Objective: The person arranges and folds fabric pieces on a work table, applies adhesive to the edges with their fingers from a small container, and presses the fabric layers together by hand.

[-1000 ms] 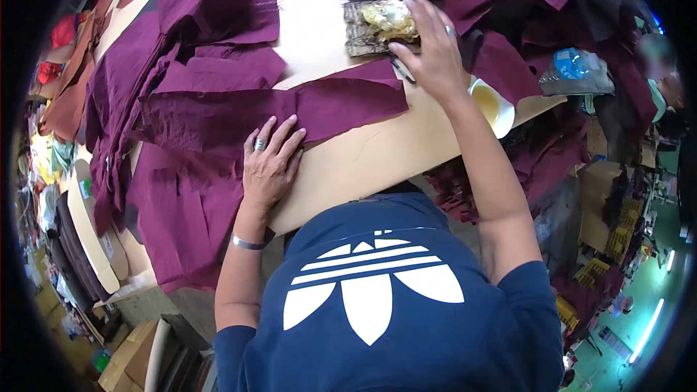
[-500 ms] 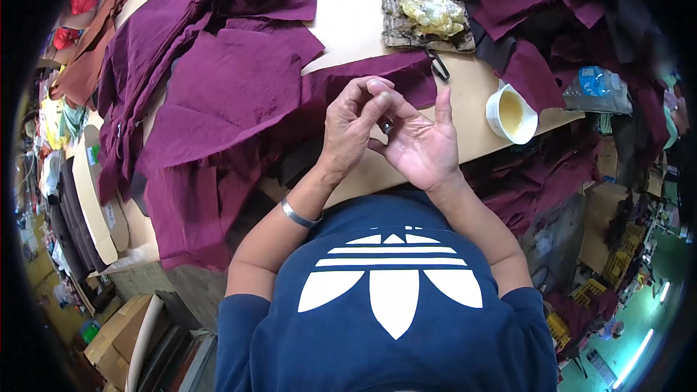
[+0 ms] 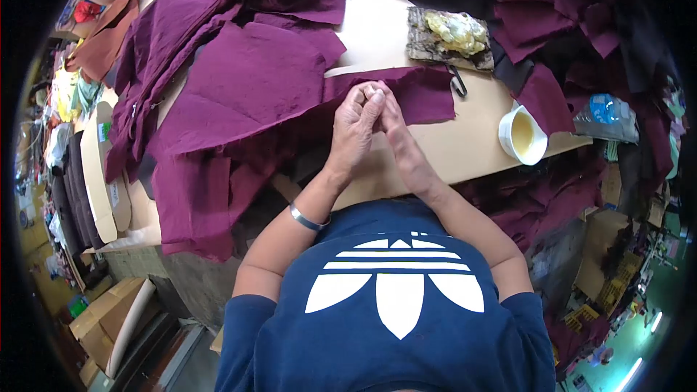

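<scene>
My left hand point(image 3: 353, 131) is closed in a pinch over the front edge of the table, its thumb and fingertips meeting those of my right hand. My right hand point(image 3: 404, 147) is turned edge-on and slightly smeared, its fingers pressed together against the left fingertips. Whatever lies between the fingertips is hidden or too small to make out. Just beyond both hands, a strip of maroon cloth point(image 3: 421, 94) lies on the table point(image 3: 465, 145). A larger maroon piece point(image 3: 247, 80) spreads to the left. A silver bracelet point(image 3: 306, 219) circles my left wrist.
Right of my hands stands a white cup point(image 3: 524, 138) of yellowish liquid. Behind it are a small black hook-shaped item point(image 3: 457, 81) and a bark-like slab point(image 3: 428, 47) with a yellowish lump point(image 3: 459, 33). Maroon and dark pieces point(image 3: 537, 7) pile up at right, beside a plastic bottle point(image 3: 606, 112).
My right hand has turned from palm showing, with fingers apart, to edge-on with fingers together against my left fingertips. The view has shifted, so table items sit lower and further right.
</scene>
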`<action>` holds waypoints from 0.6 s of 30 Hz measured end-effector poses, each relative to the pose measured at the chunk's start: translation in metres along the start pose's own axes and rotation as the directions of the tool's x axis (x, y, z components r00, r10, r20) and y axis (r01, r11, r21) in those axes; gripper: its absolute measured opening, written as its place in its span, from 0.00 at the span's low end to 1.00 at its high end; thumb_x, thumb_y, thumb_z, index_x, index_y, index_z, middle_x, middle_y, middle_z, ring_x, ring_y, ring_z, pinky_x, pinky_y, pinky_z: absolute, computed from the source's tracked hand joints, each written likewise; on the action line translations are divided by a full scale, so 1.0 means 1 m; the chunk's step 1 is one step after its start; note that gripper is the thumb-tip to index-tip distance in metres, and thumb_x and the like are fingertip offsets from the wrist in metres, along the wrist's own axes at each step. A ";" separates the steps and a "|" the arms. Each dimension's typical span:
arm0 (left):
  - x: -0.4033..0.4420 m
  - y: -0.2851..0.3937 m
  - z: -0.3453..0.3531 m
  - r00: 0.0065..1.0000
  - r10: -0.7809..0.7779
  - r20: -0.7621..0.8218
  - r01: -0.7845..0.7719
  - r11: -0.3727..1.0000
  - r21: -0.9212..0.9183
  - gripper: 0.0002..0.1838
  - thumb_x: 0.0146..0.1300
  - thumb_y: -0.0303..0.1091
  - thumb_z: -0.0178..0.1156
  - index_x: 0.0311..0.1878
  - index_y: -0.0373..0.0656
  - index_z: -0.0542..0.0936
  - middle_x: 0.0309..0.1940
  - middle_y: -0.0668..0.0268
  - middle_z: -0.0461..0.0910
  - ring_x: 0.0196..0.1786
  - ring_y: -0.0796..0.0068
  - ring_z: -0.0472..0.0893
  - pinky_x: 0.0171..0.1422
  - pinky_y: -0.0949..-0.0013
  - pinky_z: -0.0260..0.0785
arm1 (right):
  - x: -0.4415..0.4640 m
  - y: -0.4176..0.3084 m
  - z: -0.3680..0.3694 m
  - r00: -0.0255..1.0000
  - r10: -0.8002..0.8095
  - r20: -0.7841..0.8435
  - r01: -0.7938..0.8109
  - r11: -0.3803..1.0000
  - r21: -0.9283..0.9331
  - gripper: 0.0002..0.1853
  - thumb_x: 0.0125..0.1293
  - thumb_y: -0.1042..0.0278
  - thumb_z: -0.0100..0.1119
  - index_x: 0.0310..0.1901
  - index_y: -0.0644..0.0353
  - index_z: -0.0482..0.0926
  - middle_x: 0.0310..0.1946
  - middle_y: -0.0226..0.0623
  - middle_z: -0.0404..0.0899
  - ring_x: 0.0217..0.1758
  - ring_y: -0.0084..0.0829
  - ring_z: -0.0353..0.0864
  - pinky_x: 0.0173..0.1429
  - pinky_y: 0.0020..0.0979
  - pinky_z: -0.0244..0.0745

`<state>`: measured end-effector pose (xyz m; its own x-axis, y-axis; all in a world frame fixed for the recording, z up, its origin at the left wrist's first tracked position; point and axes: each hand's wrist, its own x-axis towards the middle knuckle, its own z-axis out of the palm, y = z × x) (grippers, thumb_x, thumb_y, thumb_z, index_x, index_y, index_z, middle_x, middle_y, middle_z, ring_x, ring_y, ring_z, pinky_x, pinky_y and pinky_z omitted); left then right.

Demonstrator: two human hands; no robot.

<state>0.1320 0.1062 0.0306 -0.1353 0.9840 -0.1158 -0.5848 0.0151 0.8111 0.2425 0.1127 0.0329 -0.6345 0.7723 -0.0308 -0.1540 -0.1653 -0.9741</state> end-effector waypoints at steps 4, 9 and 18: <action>0.003 -0.005 -0.008 1.000 -0.013 0.004 0.013 0.996 0.090 0.17 0.71 0.44 0.46 0.36 0.38 0.72 0.24 0.65 0.72 0.30 0.80 0.72 0.39 0.77 0.68 | 0.001 0.003 0.001 0.995 -0.093 0.032 0.097 0.878 -0.469 0.46 0.65 0.32 0.32 0.69 0.68 0.42 0.71 0.55 0.38 0.75 0.47 0.34 0.74 0.39 0.33; 0.012 0.001 -0.028 0.957 -0.197 0.214 0.238 0.953 -0.190 0.20 0.72 0.46 0.42 0.36 0.38 0.74 0.24 0.66 0.73 0.29 0.80 0.73 0.36 0.77 0.67 | 0.000 0.005 -0.001 0.980 -0.156 0.120 0.197 0.777 -0.598 0.46 0.64 0.32 0.34 0.69 0.68 0.48 0.69 0.58 0.43 0.74 0.51 0.38 0.73 0.42 0.38; 0.003 -0.013 -0.019 0.997 -0.069 -0.042 0.070 0.997 0.033 0.19 0.72 0.43 0.41 0.36 0.38 0.75 0.23 0.68 0.74 0.28 0.81 0.73 0.37 0.76 0.70 | 0.000 0.013 -0.007 0.963 -0.233 0.135 0.246 0.551 -0.798 0.45 0.63 0.31 0.35 0.69 0.64 0.52 0.66 0.60 0.49 0.70 0.55 0.49 0.71 0.47 0.47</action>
<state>0.1241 0.1054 0.0086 -0.1282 0.9724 -0.1950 -0.5663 0.0897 0.8193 0.2457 0.1148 0.0189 -0.6777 0.6992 0.2278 0.3635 0.5878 -0.7228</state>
